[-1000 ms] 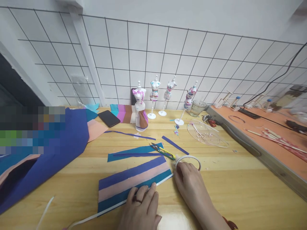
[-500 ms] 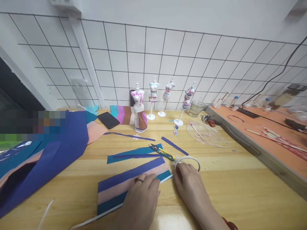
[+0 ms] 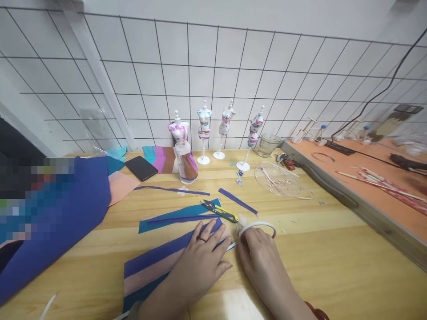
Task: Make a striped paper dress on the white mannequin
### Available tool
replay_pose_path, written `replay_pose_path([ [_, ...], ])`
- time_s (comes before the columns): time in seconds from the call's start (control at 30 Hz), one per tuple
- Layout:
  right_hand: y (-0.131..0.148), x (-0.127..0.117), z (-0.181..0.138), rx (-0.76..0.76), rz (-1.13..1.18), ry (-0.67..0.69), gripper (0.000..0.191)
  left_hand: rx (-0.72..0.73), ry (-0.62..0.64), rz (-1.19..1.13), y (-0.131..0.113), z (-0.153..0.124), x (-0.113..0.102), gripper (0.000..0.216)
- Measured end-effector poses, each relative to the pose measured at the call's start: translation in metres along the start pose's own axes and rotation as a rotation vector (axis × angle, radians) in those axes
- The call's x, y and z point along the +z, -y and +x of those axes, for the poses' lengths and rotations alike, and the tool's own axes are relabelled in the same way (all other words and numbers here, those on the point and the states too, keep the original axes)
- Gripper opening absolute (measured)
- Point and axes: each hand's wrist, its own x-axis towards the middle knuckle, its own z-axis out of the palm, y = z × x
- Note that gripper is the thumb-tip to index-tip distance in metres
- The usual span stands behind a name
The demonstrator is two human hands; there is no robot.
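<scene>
My left hand (image 3: 204, 262) lies flat with fingers spread on a striped piece of blue, pink and teal sheet (image 3: 151, 262), covering its right part. My right hand (image 3: 262, 258) grips a white roll of tape (image 3: 274, 230) standing on edge, fingers partly hidden inside the ring. A narrow white tape strip (image 3: 231, 246) shows between the two hands, at the right end of the striped piece; most of it is hidden under my left hand. Just beyond are yellow-green thread snips (image 3: 227, 215), blades resting on a teal strip (image 3: 180, 215).
Several small painted dress forms (image 3: 182, 146) stand along the tiled wall. A black phone (image 3: 141, 168) and a large blue sheet (image 3: 80, 213) lie left. A clear round tray (image 3: 278, 180), a glass jar (image 3: 267, 146) and a raised orange surface (image 3: 367, 160) are on the right.
My left hand has slid forward along the striped piece, and its fingers have spread flat. My right hand stays at the tape roll. The camera view has shifted slightly.
</scene>
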Motion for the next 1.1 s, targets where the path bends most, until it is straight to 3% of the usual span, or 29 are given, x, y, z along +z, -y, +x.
replay_pose_path([
  [1.1, 0.009, -0.012, -0.004, -0.028, 0.262, -0.103, 0.008, 0.035, -0.052, 0.042, 0.004, -0.002, 0.007, 0.046],
])
